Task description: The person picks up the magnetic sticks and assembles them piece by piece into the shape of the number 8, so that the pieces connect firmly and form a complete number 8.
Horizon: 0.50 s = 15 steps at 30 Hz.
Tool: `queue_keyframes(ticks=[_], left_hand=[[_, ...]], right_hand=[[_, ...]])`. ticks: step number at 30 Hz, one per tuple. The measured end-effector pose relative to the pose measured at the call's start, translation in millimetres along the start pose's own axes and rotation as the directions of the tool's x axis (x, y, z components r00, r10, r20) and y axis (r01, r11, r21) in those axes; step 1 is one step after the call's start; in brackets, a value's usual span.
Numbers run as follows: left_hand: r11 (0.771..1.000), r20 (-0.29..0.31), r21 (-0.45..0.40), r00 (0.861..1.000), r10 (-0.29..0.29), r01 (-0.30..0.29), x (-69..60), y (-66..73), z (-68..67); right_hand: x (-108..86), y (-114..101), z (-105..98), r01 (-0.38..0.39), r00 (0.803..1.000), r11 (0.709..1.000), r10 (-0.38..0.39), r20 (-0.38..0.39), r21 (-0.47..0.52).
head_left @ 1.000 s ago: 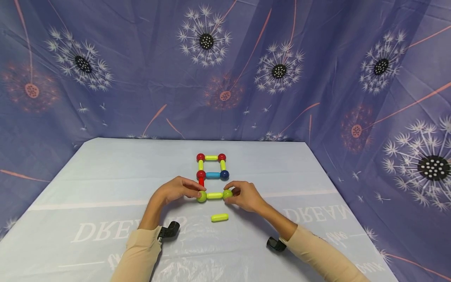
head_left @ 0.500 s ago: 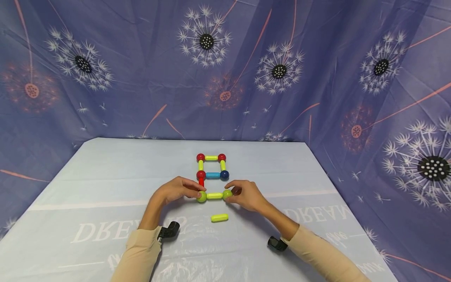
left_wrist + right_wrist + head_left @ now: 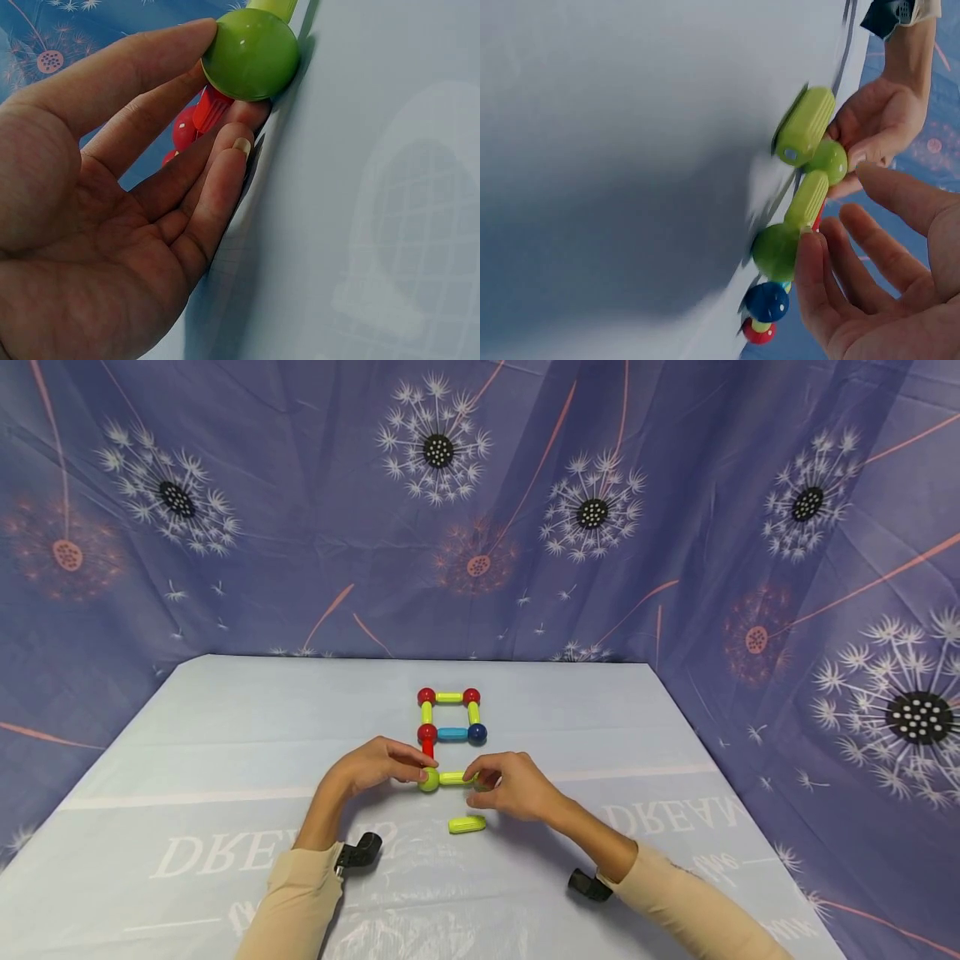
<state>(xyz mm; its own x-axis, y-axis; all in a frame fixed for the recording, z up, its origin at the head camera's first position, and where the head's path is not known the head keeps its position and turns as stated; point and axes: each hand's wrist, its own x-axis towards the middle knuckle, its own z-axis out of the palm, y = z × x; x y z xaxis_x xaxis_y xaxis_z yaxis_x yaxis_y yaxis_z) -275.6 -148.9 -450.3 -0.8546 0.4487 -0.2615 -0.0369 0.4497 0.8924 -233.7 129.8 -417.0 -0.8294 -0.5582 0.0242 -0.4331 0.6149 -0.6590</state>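
My left hand (image 3: 382, 762) pinches a green ball (image 3: 251, 56) between thumb and finger. From that ball a yellow-green magnetic rod (image 3: 453, 778) runs right to a second green ball (image 3: 776, 251). In the head view my right hand (image 3: 517, 787) mostly hides this second ball. The right thumb stands apart from the fingers, whose tips are by the rod's right end; whether they touch is unclear. A red rod (image 3: 427, 749) stretches from the first green ball toward a red ball (image 3: 427, 732). Nearer me lies a loose yellow-green rod (image 3: 467, 824).
Beyond the hands, a square of rods and balls lies flat, with a blue rod (image 3: 452, 734) and a dark blue ball (image 3: 477, 733) on its near side. A pale cloth covers the table (image 3: 247, 718). A patterned curtain (image 3: 300, 510) hangs behind it.
The right hand has let go of the right green ball and shifted slightly left, over the rod's end. The left hand keeps its hold, and the pieces stay in place.
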Motion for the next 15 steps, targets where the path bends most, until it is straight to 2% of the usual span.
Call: queue_keyframes(ticks=[7, 15], left_hand=[[1.0, -0.006, 0.01, 1.0, 0.002, -0.002, -1.2, 1.0, 0.3], [1.0, -0.006, 0.008, 1.0, 0.007, -0.007, -0.8, 0.6, 0.2]], right_hand=[[-1.6, -3.5, 5.8, 0.055, 0.992, 0.998, -0.049, 0.12, -0.041], [-2.4, -2.7, 10.2, 0.045, 0.972, 0.995, -0.023, 0.235, -0.09]])
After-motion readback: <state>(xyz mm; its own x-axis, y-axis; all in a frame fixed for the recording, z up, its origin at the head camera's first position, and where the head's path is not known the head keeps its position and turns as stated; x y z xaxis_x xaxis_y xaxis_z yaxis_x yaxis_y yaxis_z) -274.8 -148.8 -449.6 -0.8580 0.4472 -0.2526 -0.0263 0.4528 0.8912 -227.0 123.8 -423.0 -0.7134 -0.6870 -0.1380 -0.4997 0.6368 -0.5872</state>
